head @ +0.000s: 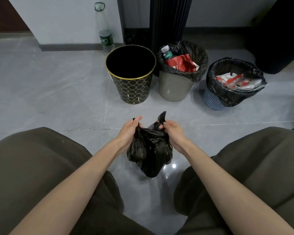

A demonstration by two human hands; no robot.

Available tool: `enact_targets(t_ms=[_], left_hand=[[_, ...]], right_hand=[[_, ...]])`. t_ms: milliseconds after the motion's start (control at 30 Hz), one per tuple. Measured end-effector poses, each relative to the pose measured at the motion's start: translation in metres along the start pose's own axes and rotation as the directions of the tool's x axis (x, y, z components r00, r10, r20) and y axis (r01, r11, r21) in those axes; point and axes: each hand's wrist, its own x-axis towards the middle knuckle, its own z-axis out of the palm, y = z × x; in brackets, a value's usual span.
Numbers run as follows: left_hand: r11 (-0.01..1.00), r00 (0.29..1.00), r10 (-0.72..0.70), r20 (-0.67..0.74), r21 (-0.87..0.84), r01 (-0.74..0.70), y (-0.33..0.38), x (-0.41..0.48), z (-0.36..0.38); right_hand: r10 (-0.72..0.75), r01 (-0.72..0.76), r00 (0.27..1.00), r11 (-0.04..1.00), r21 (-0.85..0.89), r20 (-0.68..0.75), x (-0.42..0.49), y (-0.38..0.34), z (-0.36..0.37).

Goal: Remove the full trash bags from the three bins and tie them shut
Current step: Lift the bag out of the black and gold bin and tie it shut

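Observation:
A full black trash bag stands on the floor between my knees. My left hand grips one gathered corner of its mouth and my right hand grips the other, whose tip sticks up. Beyond it stand three bins in a row. The black bin with gold pattern on the left has no bag inside. The grey bin in the middle has a black liner holding a red packet and a bottle. The blue mesh bin on the right has a black liner with plastic wrappers.
A clear plastic bottle stands against the wall behind the black bin. A dark ribbed column rises behind the grey bin, and a dark bulky object fills the far right. Grey tiled floor lies to the left.

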Motion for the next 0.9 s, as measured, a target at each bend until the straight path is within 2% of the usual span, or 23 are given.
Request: enact_targets(t_ms=[100, 200, 233, 300, 367, 400, 500, 633, 733, 833, 900], left_hand=[[0.993, 0.999, -0.044, -0.012, -0.111, 0.042, 0.001, 0.0, 0.006], [0.961, 0.994, -0.095, 0.054, -0.255, 0.106, 0.001, -0.004, 0.012], [0.97, 0.993, -0.095, 0.074, -0.217, 0.109, 0.0, -0.005, 0.013], [0.997, 0.995, -0.057, 0.079, -0.041, 0.061, -0.003, -0.007, 0.015], [0.998, 0.994, -0.008, 0.107, 0.063, 0.001, -0.005, -0.009, 0.018], [0.997, 0.99, 0.005, 0.139, 0.075, -0.015, -0.006, -0.01, 0.018], [0.998, 0.98, -0.023, 0.2, 0.057, 0.012, -0.006, -0.007, 0.017], [0.993, 0.971, -0.075, 0.226, 0.106, 0.052, 0.0, -0.004, 0.012], [0.97, 0.98, 0.021, 0.197, 0.234, -0.068, 0.0, -0.005, 0.014], [0.863, 0.958, 0.203, 0.201, 0.425, -0.272, -0.008, -0.002, 0.017], [0.837, 0.946, 0.276, 0.168, 0.443, -0.323, -0.012, 0.0, 0.02]], right_hand=[[0.007, 0.009, 0.999, 0.956, 0.293, -0.052, 0.003, -0.004, -0.003], [0.019, 0.007, 0.998, 0.909, 0.416, -0.059, 0.004, -0.004, -0.004], [0.014, 0.01, 0.998, 0.925, 0.381, -0.06, 0.004, -0.002, -0.004], [-0.036, 0.048, 0.996, 0.988, 0.147, -0.082, 0.006, 0.003, -0.005], [-0.108, 0.102, 0.991, 0.992, -0.078, -0.077, 0.006, 0.006, -0.001], [-0.123, 0.114, 0.99, 0.986, -0.121, -0.066, 0.006, 0.007, 0.001], [-0.092, 0.083, 0.993, 0.99, -0.111, -0.077, 0.006, 0.01, 0.001], [-0.007, 0.007, 0.993, 1.0, -0.004, -0.117, 0.008, 0.014, -0.003], [0.003, -0.002, 0.994, 1.0, 0.016, -0.107, 0.009, 0.013, -0.002], [-0.02, 0.017, 0.994, 0.999, -0.032, -0.108, 0.008, 0.012, 0.001], [-0.02, 0.011, 0.992, 0.997, -0.073, -0.128, 0.009, 0.012, 0.001]])
